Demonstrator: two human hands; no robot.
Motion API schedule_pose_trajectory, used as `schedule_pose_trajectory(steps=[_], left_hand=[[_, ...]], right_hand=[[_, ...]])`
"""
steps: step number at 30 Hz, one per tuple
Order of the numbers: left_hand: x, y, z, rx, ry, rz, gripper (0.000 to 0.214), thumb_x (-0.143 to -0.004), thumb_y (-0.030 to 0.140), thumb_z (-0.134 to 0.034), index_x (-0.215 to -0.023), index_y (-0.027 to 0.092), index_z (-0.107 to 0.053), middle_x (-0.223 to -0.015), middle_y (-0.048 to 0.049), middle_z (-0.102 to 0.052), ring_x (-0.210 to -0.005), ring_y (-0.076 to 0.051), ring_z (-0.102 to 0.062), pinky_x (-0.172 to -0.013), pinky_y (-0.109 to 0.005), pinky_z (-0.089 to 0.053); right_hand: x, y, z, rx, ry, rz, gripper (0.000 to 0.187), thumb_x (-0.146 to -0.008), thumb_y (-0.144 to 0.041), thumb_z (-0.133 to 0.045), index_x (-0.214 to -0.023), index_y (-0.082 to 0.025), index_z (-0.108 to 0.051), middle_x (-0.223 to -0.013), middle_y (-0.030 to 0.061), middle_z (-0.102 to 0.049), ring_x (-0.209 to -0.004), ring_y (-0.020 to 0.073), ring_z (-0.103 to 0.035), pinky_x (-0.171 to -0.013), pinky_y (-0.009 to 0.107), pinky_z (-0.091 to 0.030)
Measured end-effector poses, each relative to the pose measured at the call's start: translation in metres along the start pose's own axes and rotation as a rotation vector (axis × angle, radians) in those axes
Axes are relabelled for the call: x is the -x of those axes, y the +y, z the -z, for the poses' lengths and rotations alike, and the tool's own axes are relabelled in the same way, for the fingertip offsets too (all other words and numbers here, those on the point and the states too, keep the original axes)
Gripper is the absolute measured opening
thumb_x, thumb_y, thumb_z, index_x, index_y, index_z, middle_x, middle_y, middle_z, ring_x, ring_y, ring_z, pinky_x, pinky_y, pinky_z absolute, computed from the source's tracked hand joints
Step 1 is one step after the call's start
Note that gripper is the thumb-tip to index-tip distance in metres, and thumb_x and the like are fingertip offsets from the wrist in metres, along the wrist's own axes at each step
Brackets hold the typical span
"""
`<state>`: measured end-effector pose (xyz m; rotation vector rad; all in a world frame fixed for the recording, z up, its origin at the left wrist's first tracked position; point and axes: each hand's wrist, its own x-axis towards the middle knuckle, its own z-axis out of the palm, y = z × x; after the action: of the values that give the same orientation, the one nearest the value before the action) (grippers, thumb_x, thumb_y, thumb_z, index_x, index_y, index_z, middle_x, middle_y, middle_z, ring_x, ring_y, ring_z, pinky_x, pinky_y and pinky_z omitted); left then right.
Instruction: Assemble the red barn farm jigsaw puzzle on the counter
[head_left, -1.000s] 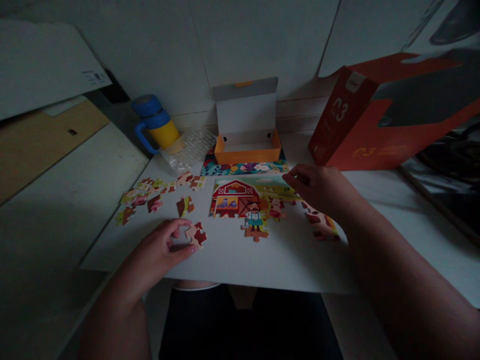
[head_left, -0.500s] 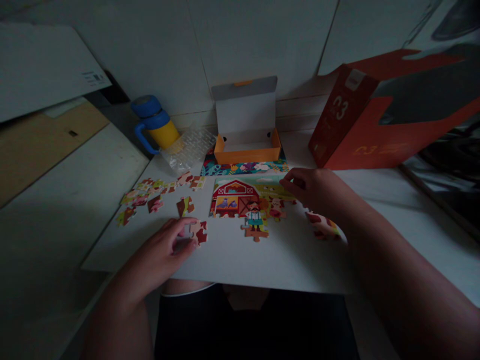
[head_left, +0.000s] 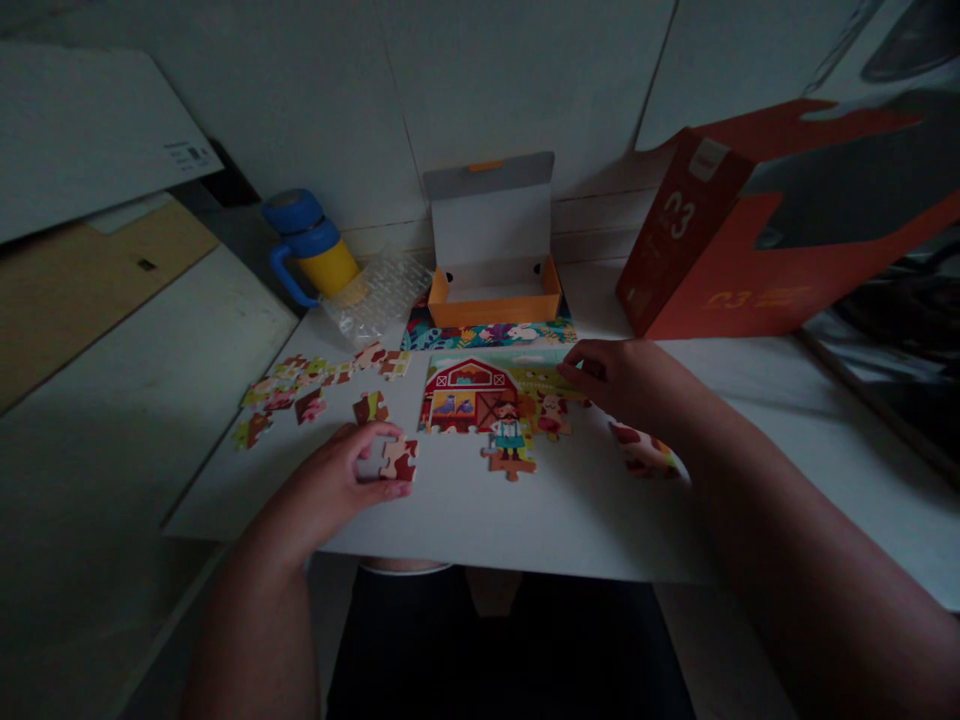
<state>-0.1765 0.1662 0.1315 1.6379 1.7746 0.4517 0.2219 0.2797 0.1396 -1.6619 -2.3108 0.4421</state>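
Observation:
My left hand (head_left: 360,470) has thumb and index finger at opposite edges of a pink and brown jigsaw piece (head_left: 400,460), which lies flat on the table. My right hand (head_left: 600,372) is closed at the upper right edge of the partly joined jigsaw puzzle (head_left: 465,390); what is between its fingertips is hidden. The puzzle shows a red barn, a cow and a farmer, whose piece (head_left: 511,455) sticks out at the bottom. Under my right forearm lies a brown and white section (head_left: 645,452), partly covered. A loose piece (head_left: 370,406) rests just above my left hand.
Several loose pieces (head_left: 300,385) are heaped at the left. Behind the puzzle stands an open orange box (head_left: 495,308) on a patterned sheet (head_left: 491,336). A blue and yellow flask (head_left: 319,250) and clear plastic wrap (head_left: 382,295) are at back left, a large orange-red box (head_left: 720,260) at right.
My left hand has shifted slightly right and up, its thumb further along the lower edge of the jigsaw piece, which has turned a little. My right hand has barely moved.

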Motion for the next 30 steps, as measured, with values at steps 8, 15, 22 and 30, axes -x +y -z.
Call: schedule_pose_trajectory(steps=[8, 15, 22, 30], left_hand=[[-0.011, -0.001, 0.006, -0.042, -0.093, -0.03, 0.056, -0.074, 0.046, -0.092, -0.122, 0.027, -0.071, -0.108, -0.0027, -0.072, -0.086, -0.023, -0.063, -0.072, -0.028, -0.045], [-0.02, 0.003, 0.007, 0.031, -0.138, 0.002, 0.052, -0.067, 0.044, -0.096, -0.098, 0.024, -0.06, -0.088, 0.0027, -0.064, -0.082, -0.02, -0.061, -0.067, -0.026, -0.042], [-0.007, 0.016, -0.009, 0.406, -0.078, 0.015, 0.05, -0.082, 0.05, -0.086, -0.088, 0.024, -0.044, -0.079, 0.0032, -0.069, -0.07, -0.016, -0.067, -0.065, -0.026, -0.049], [0.003, 0.065, -0.066, 0.614, 0.011, -0.117, 0.041, -0.091, 0.05, -0.084, -0.094, 0.021, -0.055, -0.09, -0.0028, -0.077, -0.078, -0.017, -0.075, -0.071, -0.029, -0.06]], right_hand=[[0.0, -0.004, 0.001, 0.021, -0.042, -0.021, 0.035, -0.105, -0.047, -0.055, -0.107, -0.022, -0.081, -0.08, 0.0061, -0.079, -0.06, 0.0171, -0.062, -0.059, 0.03, -0.037], [-0.001, -0.001, -0.002, -0.017, -0.033, 0.023, 0.034, -0.104, -0.046, -0.056, -0.106, -0.023, -0.081, -0.077, 0.0048, -0.077, -0.059, 0.0169, -0.061, -0.059, 0.03, -0.036], [0.002, -0.011, 0.001, -0.093, -0.052, 0.091, 0.031, -0.103, -0.043, -0.058, -0.102, -0.022, -0.081, -0.073, 0.0031, -0.074, -0.059, 0.0159, -0.058, -0.061, 0.03, -0.036], [0.012, -0.022, 0.005, -0.527, -0.337, 0.277, 0.039, -0.104, -0.058, -0.065, -0.118, -0.025, -0.079, -0.099, 0.0039, -0.082, -0.085, 0.0195, -0.072, -0.077, 0.031, -0.052]])
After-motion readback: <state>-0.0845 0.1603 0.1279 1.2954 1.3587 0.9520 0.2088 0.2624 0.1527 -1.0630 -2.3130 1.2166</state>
